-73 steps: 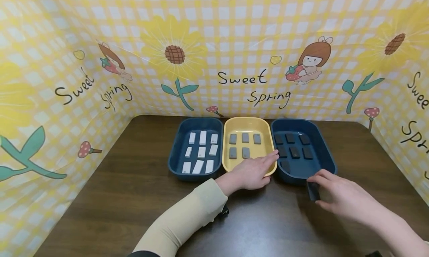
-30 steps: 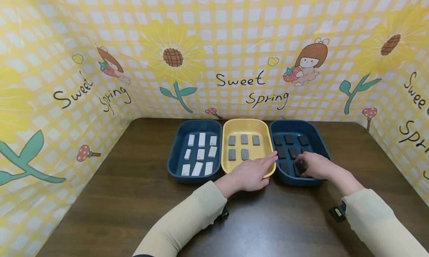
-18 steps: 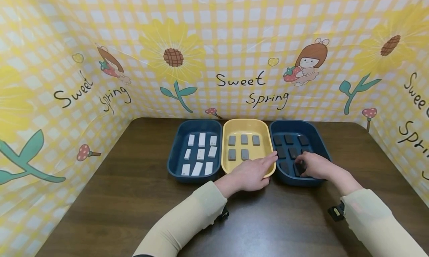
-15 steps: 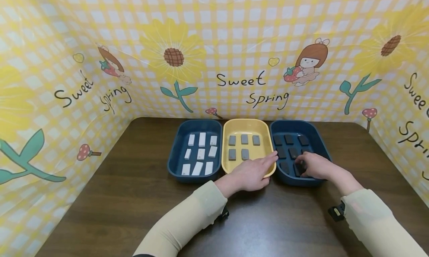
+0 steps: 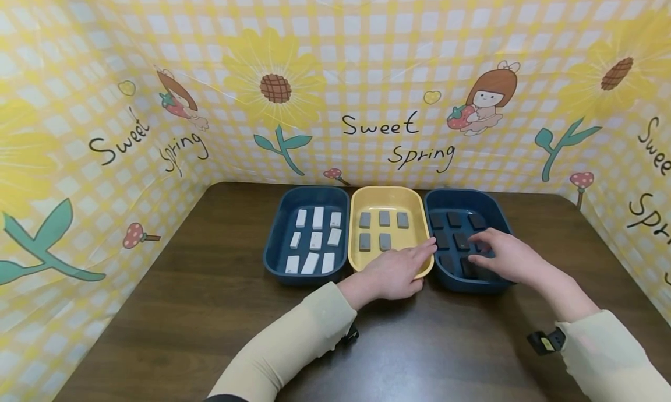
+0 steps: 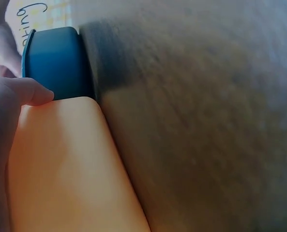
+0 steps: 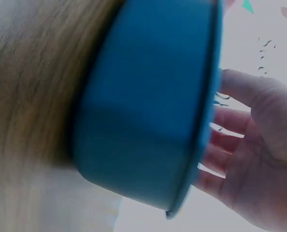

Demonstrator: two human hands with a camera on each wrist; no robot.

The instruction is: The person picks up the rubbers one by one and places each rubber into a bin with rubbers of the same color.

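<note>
My left hand (image 5: 393,274) rests on the near right corner of the yellow tray (image 5: 362,265). Its fingers lie straight over the rim, and in the left wrist view the thumb (image 6: 37,92) touches the outer wall. My right hand (image 5: 508,256) hovers over the right blue tray (image 5: 498,207), thumb and fingers apart, holding nothing. Beneath its fingertips lies a dark rectangular block (image 5: 466,267); other dark blocks (image 5: 454,219) lie in rows there, some partly hidden by the hand. In the right wrist view, the tray's blue wall (image 7: 143,96) hides the fingertips and blocks.
Several grey blocks (image 5: 384,218) lie in two rows in the yellow tray. To its left stands another blue tray (image 5: 269,259) with rows of white blocks (image 5: 316,240). All three trays stand side by side on a brown wooden table (image 5: 209,309), before a patterned yellow cloth (image 5: 325,52).
My right hand has carried a dark block from in front of the right blue tray into its front row, let go, and spread its fingers. The left hand has kept its place.
</note>
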